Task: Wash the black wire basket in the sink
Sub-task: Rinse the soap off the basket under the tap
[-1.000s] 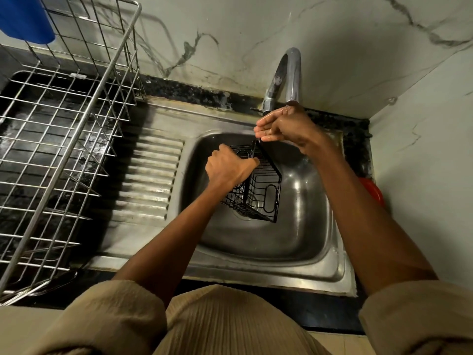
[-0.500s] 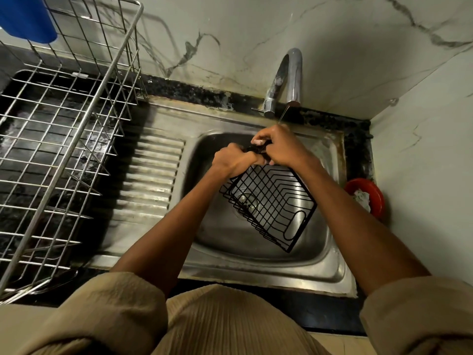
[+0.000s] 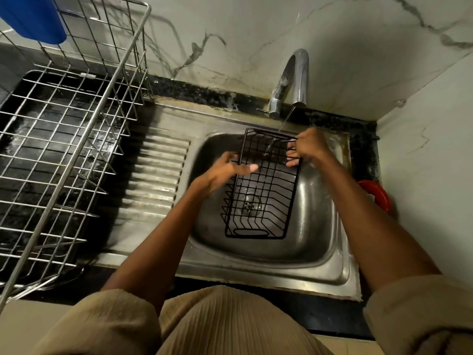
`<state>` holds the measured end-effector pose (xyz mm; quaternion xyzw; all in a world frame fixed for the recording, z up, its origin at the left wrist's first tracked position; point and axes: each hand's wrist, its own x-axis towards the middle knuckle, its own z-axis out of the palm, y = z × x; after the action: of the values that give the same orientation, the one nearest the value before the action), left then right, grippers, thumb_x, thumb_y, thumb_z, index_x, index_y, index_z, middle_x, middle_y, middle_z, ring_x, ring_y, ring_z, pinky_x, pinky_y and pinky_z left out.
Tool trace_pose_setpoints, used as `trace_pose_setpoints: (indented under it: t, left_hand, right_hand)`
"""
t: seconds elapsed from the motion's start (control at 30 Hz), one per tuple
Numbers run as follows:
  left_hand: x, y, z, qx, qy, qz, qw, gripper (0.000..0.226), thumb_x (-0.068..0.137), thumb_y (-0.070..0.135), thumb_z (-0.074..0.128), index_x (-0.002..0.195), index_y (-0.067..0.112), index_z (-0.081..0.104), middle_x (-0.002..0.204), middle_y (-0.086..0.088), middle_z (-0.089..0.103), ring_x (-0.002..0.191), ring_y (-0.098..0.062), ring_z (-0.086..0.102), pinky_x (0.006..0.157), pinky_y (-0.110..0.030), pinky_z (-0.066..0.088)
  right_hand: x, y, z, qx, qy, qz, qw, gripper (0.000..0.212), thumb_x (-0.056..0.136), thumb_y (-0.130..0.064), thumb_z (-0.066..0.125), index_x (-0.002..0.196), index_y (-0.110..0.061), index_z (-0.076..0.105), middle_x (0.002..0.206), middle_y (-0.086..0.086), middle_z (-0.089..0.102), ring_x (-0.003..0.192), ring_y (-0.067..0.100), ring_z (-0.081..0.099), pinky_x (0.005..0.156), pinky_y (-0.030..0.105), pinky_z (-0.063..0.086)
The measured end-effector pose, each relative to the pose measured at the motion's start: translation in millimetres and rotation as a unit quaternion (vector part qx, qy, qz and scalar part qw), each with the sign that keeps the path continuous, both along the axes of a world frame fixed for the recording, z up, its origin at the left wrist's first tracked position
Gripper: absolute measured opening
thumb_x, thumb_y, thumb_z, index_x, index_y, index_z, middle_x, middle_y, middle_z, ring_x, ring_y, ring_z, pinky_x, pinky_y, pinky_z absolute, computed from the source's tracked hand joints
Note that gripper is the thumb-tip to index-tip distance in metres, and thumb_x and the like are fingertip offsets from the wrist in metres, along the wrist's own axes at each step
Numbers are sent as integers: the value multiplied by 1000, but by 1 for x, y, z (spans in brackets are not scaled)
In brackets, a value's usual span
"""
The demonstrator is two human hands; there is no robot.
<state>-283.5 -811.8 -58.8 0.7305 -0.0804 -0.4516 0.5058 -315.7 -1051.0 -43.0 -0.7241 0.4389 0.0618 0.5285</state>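
Black wire basket (image 3: 266, 190) is held over the steel sink (image 3: 320, 234), its long side running from the tap (image 3: 294, 80) toward the person, far end tipped up under the thin water stream. The right hand (image 3: 307, 147) grips its far corner. The left hand (image 3: 227, 170) has straight fingers against its side. A silver rack (image 3: 66, 139) stands left of the sink, below marble walls.

steel dish rack (image 3: 64, 139) left of the basin, blue container (image 3: 33, 19), red ring (image 3: 378, 196)
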Motion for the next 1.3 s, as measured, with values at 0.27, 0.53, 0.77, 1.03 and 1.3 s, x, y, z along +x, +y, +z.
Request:
trace_pose_setpoints:
  t: [0.27, 0.53, 0.77, 1.03, 1.3]
  left_hand:
    - [-24, -3, -12, 46, -12, 60, 997, 97, 60, 61, 78, 143, 29, 41, 139, -3, 53, 122, -26, 53, 108, -52, 42]
    - [-18, -14, -8, 178, -43, 34, 983, 102, 66, 73, 61, 147, 14, 43, 135, -12, 57, 111, -30, 58, 93, -44, 53]
    - [-19, -17, -1, 158, 15, 54, 986, 105, 54, 78, 61, 140, 19, 52, 133, -11, 58, 105, -27, 64, 89, -45, 55]
    - [-20, -13, 1, 144, 22, 55, 988, 102, 52, 78, 62, 137, 22, 55, 131, -12, 59, 106, -28, 64, 92, -49, 54]
    - [-21, -15, -6, 130, 47, 52, 989, 99, 50, 80, 66, 134, 27, 58, 133, -9, 56, 107, -29, 63, 84, -46, 56]
  right_hand:
    - [-4, 8, -13, -161, 54, 73, 983, 15, 87, 1, 51, 76, 0, 61, 86, 22, 68, 75, 33, 67, 67, 42, 55]
    - [20, 35, 30, -37, -78, 138, 987, 27, 90, 11, 55, 110, 0, 69, 109, 18, 72, 100, 26, 71, 85, 32, 60]
    - [28, 40, 52, 81, -59, 159, 982, 38, 88, 22, 39, 107, 3, 66, 105, 22, 71, 94, 28, 74, 82, 35, 61]
    - [22, 22, 37, 5, 2, 112, 994, 30, 96, 11, 39, 113, 10, 64, 110, 26, 69, 90, 27, 73, 78, 34, 62]
    - [23, 31, 38, 42, -18, 115, 992, 34, 92, 17, 40, 111, 5, 66, 108, 22, 70, 94, 26, 73, 86, 37, 61]
